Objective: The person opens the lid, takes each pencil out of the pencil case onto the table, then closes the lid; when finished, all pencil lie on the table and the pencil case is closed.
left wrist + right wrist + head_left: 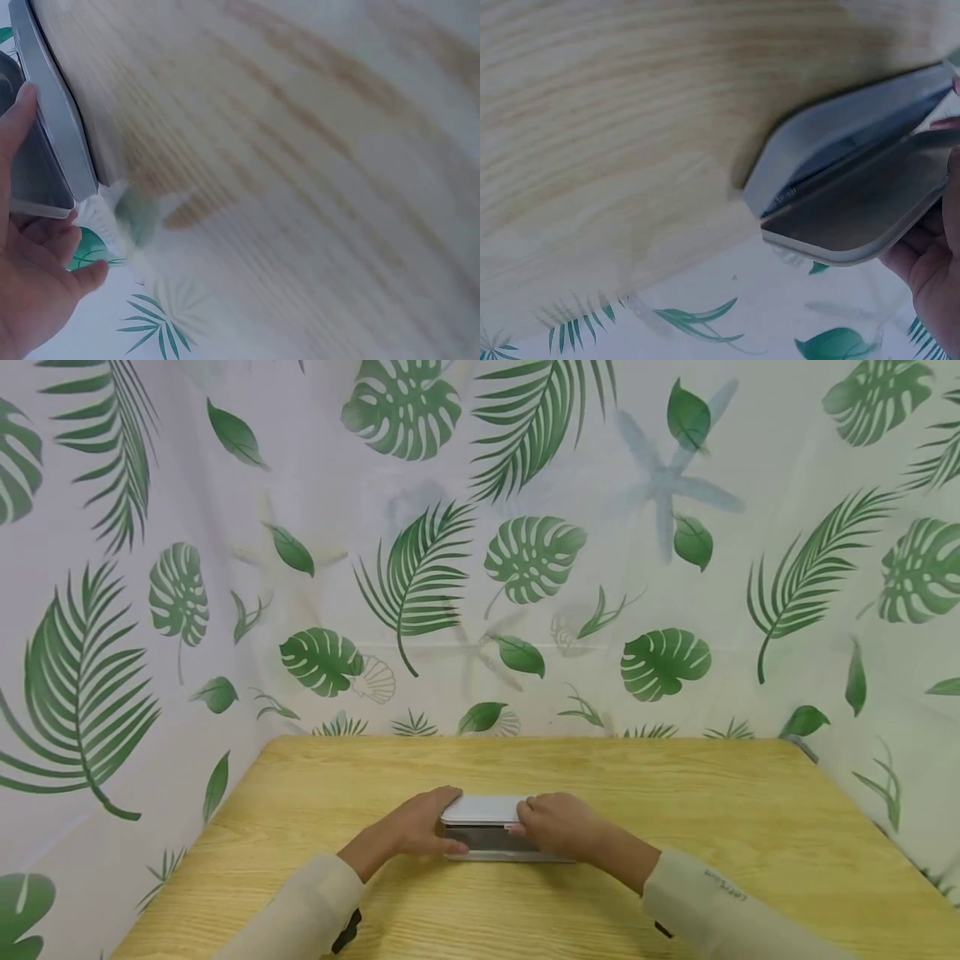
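Note:
A silver-grey hinged case [487, 842] lies lengthwise on the wooden table, its lid [480, 808] raised part way and its opening facing me. At the left end my left hand [422, 828] grips the case, the thumb low at the front and the fingers behind; its wrist view shows the thumb [24, 101] on the rim. My right hand [566, 827] pinches the lid near the right end. In the right wrist view the lid's dark inner side [855, 210] stands away from the base [817, 139]. Much of the case's inside is in shadow.
The light wooden table [480, 910] reaches back to a white curtain [585, 693] printed with green leaves, which also hangs along the left and right sides. Both forearms, in pale sleeves [720, 902], come in from the front edge.

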Tool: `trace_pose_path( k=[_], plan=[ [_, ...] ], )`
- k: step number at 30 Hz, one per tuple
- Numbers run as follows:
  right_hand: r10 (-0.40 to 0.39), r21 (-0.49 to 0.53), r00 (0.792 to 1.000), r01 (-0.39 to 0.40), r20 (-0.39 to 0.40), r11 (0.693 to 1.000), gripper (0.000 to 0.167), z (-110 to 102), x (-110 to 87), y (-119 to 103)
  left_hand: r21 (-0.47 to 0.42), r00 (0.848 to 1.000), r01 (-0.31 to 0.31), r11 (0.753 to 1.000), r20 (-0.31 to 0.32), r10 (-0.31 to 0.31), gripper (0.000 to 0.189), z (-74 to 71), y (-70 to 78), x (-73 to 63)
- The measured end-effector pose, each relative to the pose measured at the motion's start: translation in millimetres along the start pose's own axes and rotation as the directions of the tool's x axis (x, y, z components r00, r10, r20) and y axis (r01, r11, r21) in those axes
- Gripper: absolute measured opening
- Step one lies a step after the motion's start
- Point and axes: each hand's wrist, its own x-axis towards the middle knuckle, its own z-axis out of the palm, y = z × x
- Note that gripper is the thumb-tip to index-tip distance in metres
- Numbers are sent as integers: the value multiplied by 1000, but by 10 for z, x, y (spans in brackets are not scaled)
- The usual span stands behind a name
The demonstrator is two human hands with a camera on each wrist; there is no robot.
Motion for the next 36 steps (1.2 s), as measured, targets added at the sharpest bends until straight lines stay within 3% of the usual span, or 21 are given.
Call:
trace_pose_path(
  k=[4,7,13,17,20,24,27,30,32,36],
  plan=[
    [41,98,998,-38,-38,994,29,-48,66,82,-51,995,100,994,-10,-101,110,38,-9,-15],
    [108,117,989,-95,-106,989,24,-59,130,136,-51,990,138,989,-36,-140,118,57,-21,-18],
    [222,141,928,-188,-299,972,13,26,271,195,-1,990,85,996,-116,-84,123,67,-4,-5],
    [315,173,887,-270,-337,947,7,117,337,222,45,990,85,995,-114,-79,132,84,32,5],
    [371,186,879,-327,-300,926,12,197,372,266,72,990,90,993,-119,-81,135,100,42,13],
    [398,195,895,-361,-201,912,29,306,381,335,101,994,63,993,-92,-54,131,89,56,41],
    [424,248,904,-399,-51,883,36,346,376,366,111,998,51,993,-33,-47,126,44,75,74],
    [436,324,889,-458,144,828,43,346,374,385,111,998,56,992,13,-58,122,-1,63,101],
    [430,373,877,-481,215,794,45,332,372,400,101,997,69,993,39,-73,121,-27,45,108],
    [442,461,874,-484,205,744,33,280,333,443,64,994,81,995,65,-85,121,-72,5,108]
  ],
)
